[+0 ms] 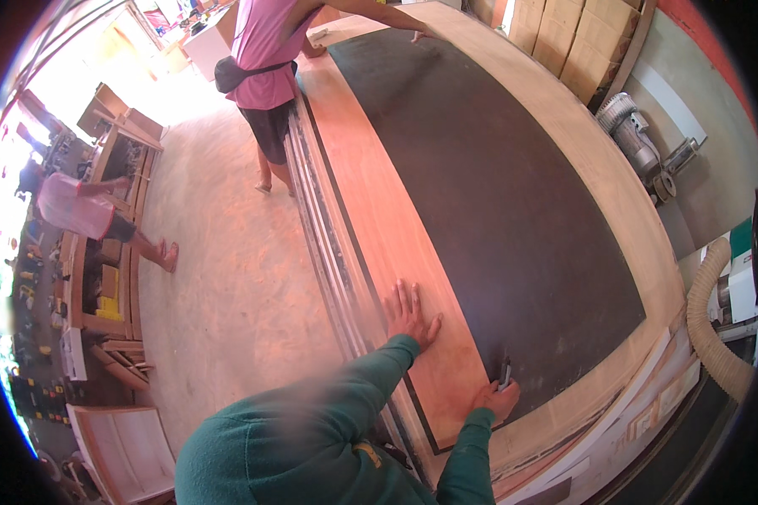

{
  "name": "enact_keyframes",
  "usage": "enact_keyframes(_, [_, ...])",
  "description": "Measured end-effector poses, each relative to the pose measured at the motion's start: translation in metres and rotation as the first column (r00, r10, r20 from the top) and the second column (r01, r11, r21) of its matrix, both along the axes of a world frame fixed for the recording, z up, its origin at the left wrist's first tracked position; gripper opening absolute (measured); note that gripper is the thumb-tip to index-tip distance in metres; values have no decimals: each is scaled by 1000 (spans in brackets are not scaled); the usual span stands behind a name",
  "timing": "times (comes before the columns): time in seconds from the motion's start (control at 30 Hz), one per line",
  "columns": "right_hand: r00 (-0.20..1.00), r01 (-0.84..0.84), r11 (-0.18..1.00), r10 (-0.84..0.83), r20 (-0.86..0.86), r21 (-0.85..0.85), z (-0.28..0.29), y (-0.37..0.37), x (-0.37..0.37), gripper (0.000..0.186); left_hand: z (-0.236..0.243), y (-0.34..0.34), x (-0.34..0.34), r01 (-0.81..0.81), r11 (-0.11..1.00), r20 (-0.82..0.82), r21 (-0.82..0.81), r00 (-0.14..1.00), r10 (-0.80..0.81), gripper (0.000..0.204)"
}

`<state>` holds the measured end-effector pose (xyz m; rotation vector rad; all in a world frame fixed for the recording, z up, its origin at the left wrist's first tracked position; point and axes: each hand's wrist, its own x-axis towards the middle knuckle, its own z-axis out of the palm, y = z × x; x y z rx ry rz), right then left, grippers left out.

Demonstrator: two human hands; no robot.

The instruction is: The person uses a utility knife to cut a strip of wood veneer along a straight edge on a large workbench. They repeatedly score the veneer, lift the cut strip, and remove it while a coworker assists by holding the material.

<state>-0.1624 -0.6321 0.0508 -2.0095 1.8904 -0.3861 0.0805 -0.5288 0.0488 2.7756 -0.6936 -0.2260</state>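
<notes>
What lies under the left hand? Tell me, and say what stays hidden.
The left hand lies flat on a light wooden strip beside the dark panel. The patch under the palm is covered.

Small tool (504,373) in right hand (495,397) mostly hidden; co-worker (269,59) cut off above.

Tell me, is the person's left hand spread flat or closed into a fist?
Spread flat: the left hand lies palm down on the light wooden strip, fingers extended.
</notes>
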Motion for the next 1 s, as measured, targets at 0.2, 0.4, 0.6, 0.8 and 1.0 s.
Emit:
enact_keyframes(0.2, [1000,-3,1000,3,-9,1,-5,-1,-3,38,2,0,0,-1,1000,-13,11,1000,1,102])
enact_keyframes(0.4, [999,-14,1000,14,-34,6,-7,-1,-2,40,-1,1,1,0,1000,-10,10,1000,0,102])
enact_keyframes(0.6, [999,13,1000,-13,-31,9,-3,-1,3,40,-2,1,2,9,1000,-34,29,999,-8,102])
enact_keyframes(0.8, [1000,5,1000,-5,-23,26,-4,-1,-1,43,-5,0,2,10,1000,-5,13,1000,-10,102])
enact_keyframes(1.0, [1000,29,1000,-29,-13,12,-12,-1,-3,36,-3,1,2,10,1000,-6,17,1000,-10,102])
